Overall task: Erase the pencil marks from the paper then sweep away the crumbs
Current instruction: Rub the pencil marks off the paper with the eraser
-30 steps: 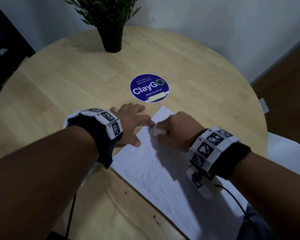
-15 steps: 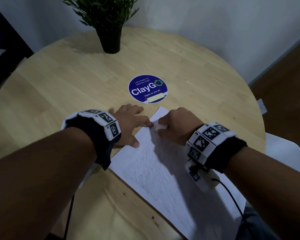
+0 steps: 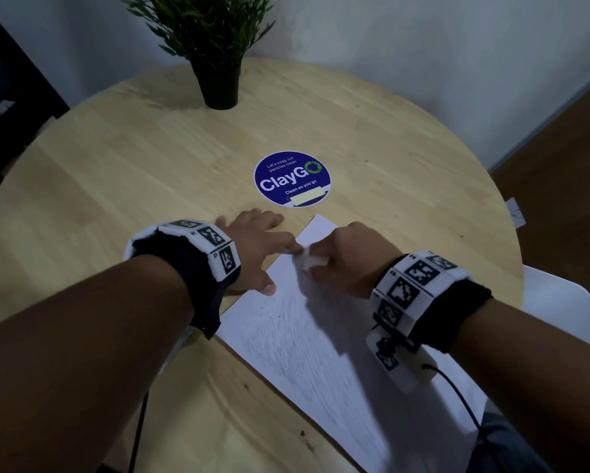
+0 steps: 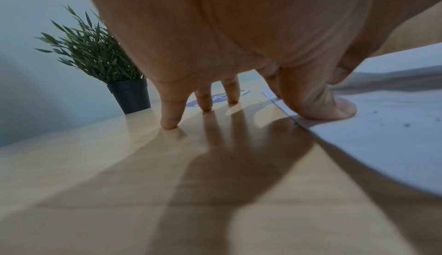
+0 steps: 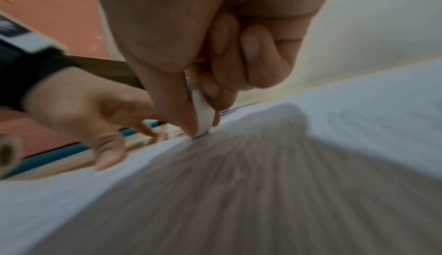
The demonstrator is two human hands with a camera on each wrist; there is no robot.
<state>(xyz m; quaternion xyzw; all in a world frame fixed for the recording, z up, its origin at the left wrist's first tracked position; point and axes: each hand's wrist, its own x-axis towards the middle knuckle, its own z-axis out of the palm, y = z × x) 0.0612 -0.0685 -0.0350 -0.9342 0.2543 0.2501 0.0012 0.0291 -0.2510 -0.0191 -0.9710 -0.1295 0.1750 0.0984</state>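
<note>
On the round wooden table (image 3: 116,186), the left hand (image 3: 256,254) lies flat with fingers spread and straight; its outer fingertips (image 4: 169,123) press the wood, while thumb and index finger pin the left edge of the paper (image 3: 320,353). The sheet lies at a slant under and between both hands, grey pencil marks (image 3: 286,339) shading its middle, a few dark crumbs (image 4: 406,125) near the thumb. Just right of the left index finger, the right hand (image 3: 351,264) is curled, pinching a white eraser (image 5: 203,113) between thumb and fingers, its tip touching the paper near the far corner.
</note>
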